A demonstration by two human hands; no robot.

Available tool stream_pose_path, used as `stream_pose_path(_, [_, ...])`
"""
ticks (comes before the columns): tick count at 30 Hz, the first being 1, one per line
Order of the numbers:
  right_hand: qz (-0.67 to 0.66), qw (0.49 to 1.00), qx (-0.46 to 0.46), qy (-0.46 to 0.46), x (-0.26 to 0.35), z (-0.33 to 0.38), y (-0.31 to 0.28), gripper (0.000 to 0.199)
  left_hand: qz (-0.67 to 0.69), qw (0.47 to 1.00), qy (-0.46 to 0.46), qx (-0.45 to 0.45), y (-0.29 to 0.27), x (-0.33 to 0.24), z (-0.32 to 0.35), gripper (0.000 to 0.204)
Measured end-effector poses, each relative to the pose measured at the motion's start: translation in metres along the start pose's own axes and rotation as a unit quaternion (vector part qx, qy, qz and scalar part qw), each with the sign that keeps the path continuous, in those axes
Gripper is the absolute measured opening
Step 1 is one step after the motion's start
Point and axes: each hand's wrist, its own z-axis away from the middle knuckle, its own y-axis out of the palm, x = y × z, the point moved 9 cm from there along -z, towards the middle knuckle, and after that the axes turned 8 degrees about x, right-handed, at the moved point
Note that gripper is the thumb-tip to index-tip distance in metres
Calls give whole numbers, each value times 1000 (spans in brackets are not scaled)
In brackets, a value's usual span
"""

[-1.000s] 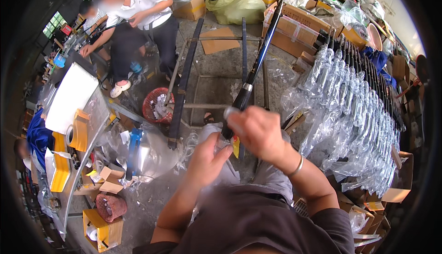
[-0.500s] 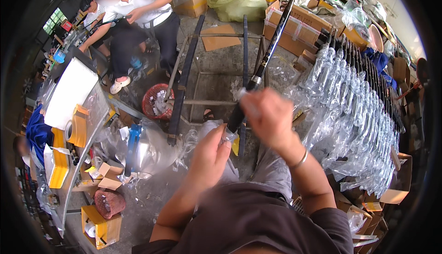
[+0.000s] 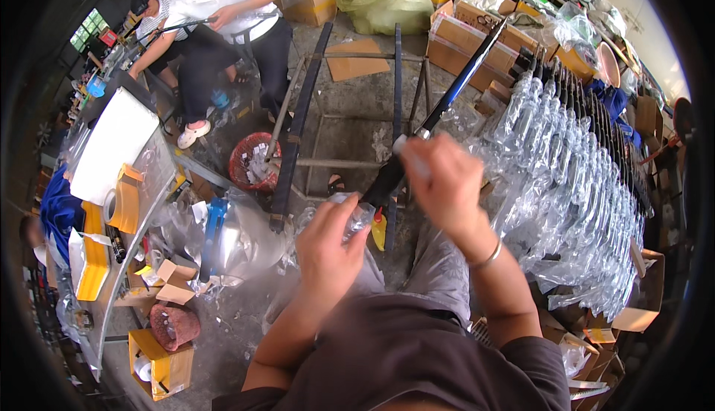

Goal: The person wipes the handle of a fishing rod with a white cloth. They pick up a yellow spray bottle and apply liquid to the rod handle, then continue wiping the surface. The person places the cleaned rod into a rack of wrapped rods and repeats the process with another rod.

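at the far left a small yellow cardboard box point(image 3: 158, 366) stands open on the concrete floor with something pale inside, too small to make out. further right a round red basket point(image 3: 253, 160) holds crumpled clear plastic scraps. near the middle, the left hand point(image 3: 328, 243) is clenched around the lower end of a long black-and-blue rod point(image 3: 439, 109), its fingers curled tight over a crinkled clear plastic sleeve point(image 3: 356, 217) that wraps that end; the rod's lower tip is hidden inside the fist. just beside it, the right hand point(image 3: 445, 180) is closed higher up on the same rod, fingers pinching the plastic against the shaft, a thin bangle at the wrist. the rod slants up and to the right from the hands, over a dark metal frame point(image 3: 350, 113) on the floor. to the right lies a wide row of similar rods already in clear plastic bags point(image 3: 581, 187), overlapping so that single ones are hard to tell apart. brown cardboard cartons point(image 3: 477, 38) sit behind, contents not visible.
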Motion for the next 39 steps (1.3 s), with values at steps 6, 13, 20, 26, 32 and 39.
stream_pose_path(6, [2, 1000, 1, -4, 7, 1, -1, 18, -52, 997, 28, -40, -5, -4, 2, 46])
stream_pose_path(13, [16, 1000, -1, -17, 11, -3, -5, 27, -75, 996, 15, -36, -6, -2, 7, 46])
stream_pose_path(20, [3, 1000, 24, 10, 12, -4, 1, 21, -81, 995, 27, -54, -7, 2, 10, 44])
stream_pose_path(26, [5, 995, 87, -56, 37, 5, 15, 25, -66, 996, 15, -55, -11, 3, 9, 44])
stream_pose_path(32, [-2, 995, 89, -39, 40, 3, 17, 22, -68, 996, 12, -54, -10, 5, 9, 46])
stream_pose_path(39, [-5, 995, 83, -63, 49, 2, 20, 23, -53, 997, 10, -58, -12, 6, 6, 44])
